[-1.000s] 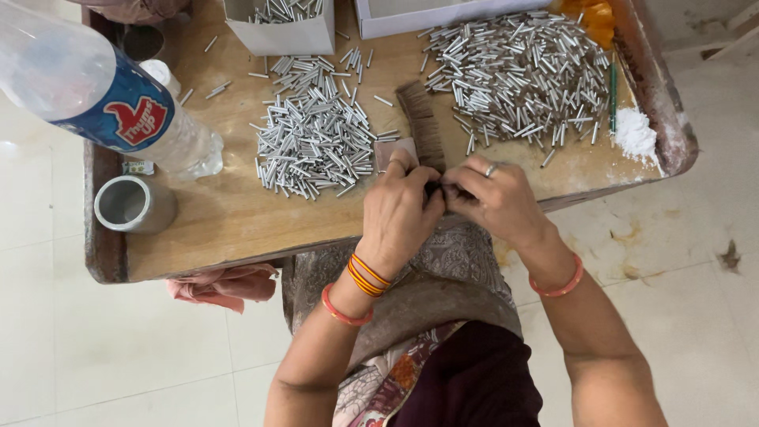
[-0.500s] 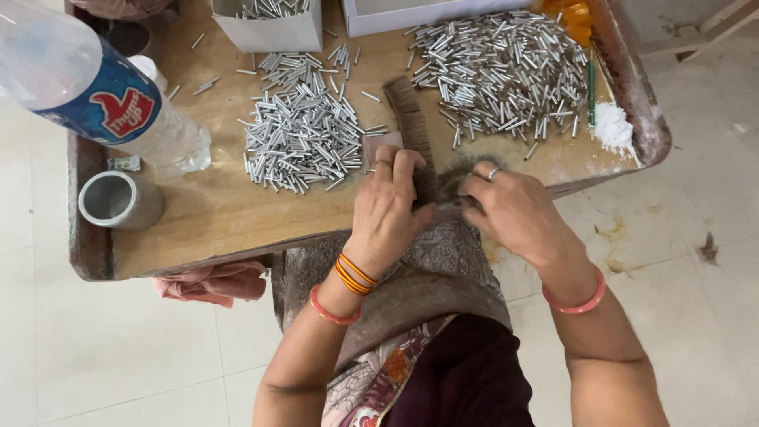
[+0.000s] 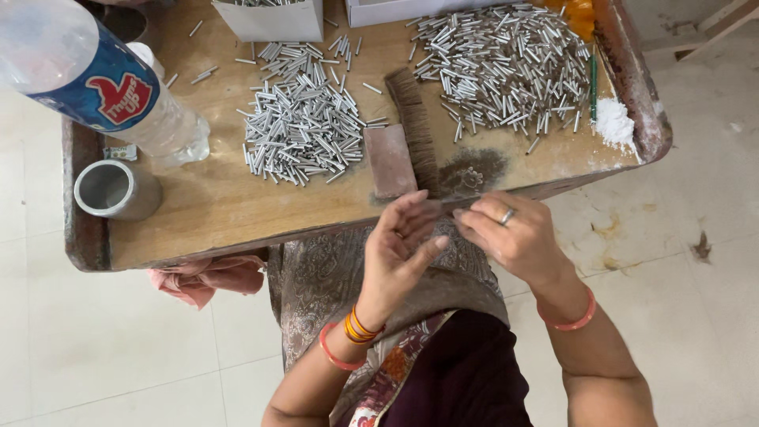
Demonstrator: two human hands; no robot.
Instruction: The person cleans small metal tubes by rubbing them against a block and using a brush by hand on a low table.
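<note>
My left hand (image 3: 399, 249) and my right hand (image 3: 514, 237) meet fingertip to fingertip just off the front edge of the wooden table (image 3: 213, 213), above my lap. The left hand's fingers are loosely spread, thumb up. The right hand's fingers, one with a ring, are bunched together; whatever they pinch is hidden. Just beyond the hands lies a brush (image 3: 403, 142) with a reddish wooden block and dark bristles. A patch of dark powder (image 3: 474, 170) lies beside it. One heap of short silver metal tubes (image 3: 300, 126) is left of the brush, and a larger heap (image 3: 506, 67) is right of it.
A clear plastic bottle with a blue label (image 3: 103, 87) lies at the table's left, and a metal cup (image 3: 115, 190) stands below it. Two white boxes (image 3: 273, 20) stand at the back. White powder (image 3: 613, 122) and a green stick (image 3: 593, 79) are at the right rim. A pink cloth (image 3: 205, 277) hangs under the table.
Both hands have dropped from the tabletop by the brush to just below the table's front edge. The left hand's fingers have spread apart. The view has shifted slightly.
</note>
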